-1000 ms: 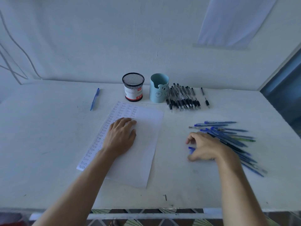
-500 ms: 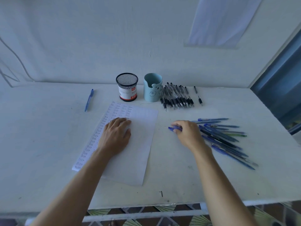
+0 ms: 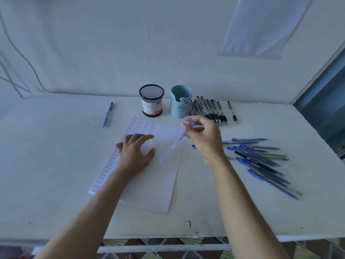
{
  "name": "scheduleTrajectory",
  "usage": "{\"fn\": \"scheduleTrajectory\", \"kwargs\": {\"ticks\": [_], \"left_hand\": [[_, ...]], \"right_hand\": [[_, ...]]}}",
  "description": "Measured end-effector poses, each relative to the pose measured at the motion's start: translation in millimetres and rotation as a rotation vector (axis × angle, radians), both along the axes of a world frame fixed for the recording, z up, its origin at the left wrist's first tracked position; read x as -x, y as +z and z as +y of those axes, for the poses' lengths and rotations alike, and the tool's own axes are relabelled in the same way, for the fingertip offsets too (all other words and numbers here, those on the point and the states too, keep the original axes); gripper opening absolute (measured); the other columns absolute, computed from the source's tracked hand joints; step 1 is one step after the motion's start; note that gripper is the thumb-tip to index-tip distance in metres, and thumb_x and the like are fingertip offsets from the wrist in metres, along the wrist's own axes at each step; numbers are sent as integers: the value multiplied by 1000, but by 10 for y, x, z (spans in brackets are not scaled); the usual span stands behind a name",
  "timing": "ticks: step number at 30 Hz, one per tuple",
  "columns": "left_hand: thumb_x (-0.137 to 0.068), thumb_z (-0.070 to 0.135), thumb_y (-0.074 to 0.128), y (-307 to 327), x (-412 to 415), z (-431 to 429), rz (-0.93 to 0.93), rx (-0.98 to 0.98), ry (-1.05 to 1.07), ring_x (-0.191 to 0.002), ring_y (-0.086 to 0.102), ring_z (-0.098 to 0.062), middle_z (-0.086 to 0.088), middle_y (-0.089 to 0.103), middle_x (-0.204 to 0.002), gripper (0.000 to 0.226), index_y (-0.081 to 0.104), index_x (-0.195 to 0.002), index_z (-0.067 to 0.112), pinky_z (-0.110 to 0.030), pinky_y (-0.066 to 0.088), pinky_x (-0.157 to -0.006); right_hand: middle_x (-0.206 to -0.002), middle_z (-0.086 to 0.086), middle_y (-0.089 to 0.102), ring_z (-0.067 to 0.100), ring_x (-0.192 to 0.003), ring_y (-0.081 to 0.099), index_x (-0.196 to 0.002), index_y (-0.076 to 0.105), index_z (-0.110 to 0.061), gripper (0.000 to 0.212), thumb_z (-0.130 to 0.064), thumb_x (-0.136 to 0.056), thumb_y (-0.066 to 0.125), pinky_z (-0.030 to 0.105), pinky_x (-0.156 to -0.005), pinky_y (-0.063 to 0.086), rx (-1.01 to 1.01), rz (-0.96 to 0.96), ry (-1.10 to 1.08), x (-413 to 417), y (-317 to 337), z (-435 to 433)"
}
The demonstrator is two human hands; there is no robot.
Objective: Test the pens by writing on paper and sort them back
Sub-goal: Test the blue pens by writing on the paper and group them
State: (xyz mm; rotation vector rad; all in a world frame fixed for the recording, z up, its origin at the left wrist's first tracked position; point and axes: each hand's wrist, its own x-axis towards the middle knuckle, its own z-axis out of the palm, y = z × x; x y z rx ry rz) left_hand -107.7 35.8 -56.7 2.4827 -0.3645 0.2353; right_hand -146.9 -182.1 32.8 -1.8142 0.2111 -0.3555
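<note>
A white sheet of paper [image 3: 156, 186] lies at the table's middle, its left side filled with rows of the written word "test". My left hand [image 3: 135, 153] rests flat on it with fingers spread. My right hand [image 3: 202, 136] is raised over the paper's right edge and pinches a blue pen [image 3: 172, 147], blurred, with its tip pointing down-left at the sheet. A heap of blue pens [image 3: 261, 159] lies to the right. A row of black pens [image 3: 209, 111] lies behind, beside the light-blue bear cup [image 3: 180, 101] and the black mesh cup [image 3: 151, 100].
One blue pen [image 3: 108, 114] lies alone at the far left of the white table [image 3: 56, 165]. Two small black pen pieces [image 3: 232, 113] sit right of the black row. A wall stands close behind the cups. The table's front edge runs just below my forearms.
My right hand took a blue pen from the heap, lifted it and carried it left over the paper. My left hand stayed flat on the sheet.
</note>
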Motion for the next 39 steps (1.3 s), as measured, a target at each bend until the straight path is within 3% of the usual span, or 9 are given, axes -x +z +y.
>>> {"fn": "scheduleTrajectory", "kwargs": {"ticks": [4, 7, 10, 15, 18, 21, 28, 33, 39], "left_hand": [[-65, 42, 51, 156, 7, 123, 142, 350, -53, -97, 50, -5, 19, 64, -96, 46, 66, -108, 44, -34, 33, -89], [-62, 22, 54, 280, -62, 216, 240, 503, -110, -90, 51, -9, 10, 65, -95, 52, 70, -110, 38, -31, 42, -82], [-72, 36, 60, 359, -80, 226, 261, 536, -185, -80, 52, -9, 13, 62, -84, 46, 69, -117, 29, -28, 42, -74], [-104, 31, 50, 394, -41, 64, 467, 897, -203, -62, 39, -16, 2, 48, -70, 31, 60, -125, 11, -26, 33, -59], [-107, 21, 44, 384, -62, 8, 487, 937, -177, -58, 36, -16, 0, 47, -67, 25, 59, -124, 10, -26, 30, -55], [-106, 20, 45, 386, -96, 0, 489, 921, -174, -56, 38, -15, 0, 52, -67, 25, 61, -123, 11, -25, 31, -53], [-105, 21, 49, 357, -116, -57, 459, 917, -91, -54, 44, -16, -1, 55, -64, 24, 62, -98, 2, -28, 38, -57], [-107, 26, 43, 271, -80, -168, 397, 933, 49, -47, 45, -13, 3, 53, -56, 32, 54, -84, 7, -23, 36, -49], [-107, 28, 45, 258, -131, -185, 374, 982, 61, -50, 42, -17, -1, 48, -57, 32, 48, -82, 9, -28, 35, -51]], "right_hand": [[-80, 3, 61, 18, -72, 66, -85, 67, -10, 11, 0, -87, 71, 24, -75, 57, -574, 0, -21, -105, -146, 309], [-83, 8, 63, 12, -71, 65, -85, 65, -5, 10, 3, -88, 68, 20, -72, 56, -797, 78, -72, -134, -297, 469], [-83, 9, 65, 13, -74, 65, -86, 65, -3, 9, 5, -89, 67, 18, -71, 57, -913, 161, -90, -123, -434, 574], [-84, 0, 74, 15, -82, 69, -91, 74, -19, 12, -8, -87, 75, 24, -88, 55, -522, 215, 74, -57, -561, 628], [-89, -3, 76, 8, -78, 72, -103, 74, -21, 16, -15, -88, 75, 22, -87, 55, -295, 253, 181, -60, -539, 613], [-89, -6, 77, 12, -73, 73, -91, 73, -30, 10, -20, -93, 70, 34, -90, 57, -140, 274, 256, -86, -507, 584], [-71, -1, 73, 13, -64, 68, -85, 76, -19, 10, -21, -91, 69, 24, -72, 53, 144, 208, 195, -119, -465, 557], [-56, 4, 51, 24, -63, 44, -84, 72, -13, 15, -23, -93, 67, 15, -55, 33, 392, 63, 167, -148, -542, 660], [-46, -5, 30, 21, -59, 28, -74, 59, -18, 24, -24, -97, 61, 18, -48, 28, 470, -38, 134, -154, -636, 736]]}}
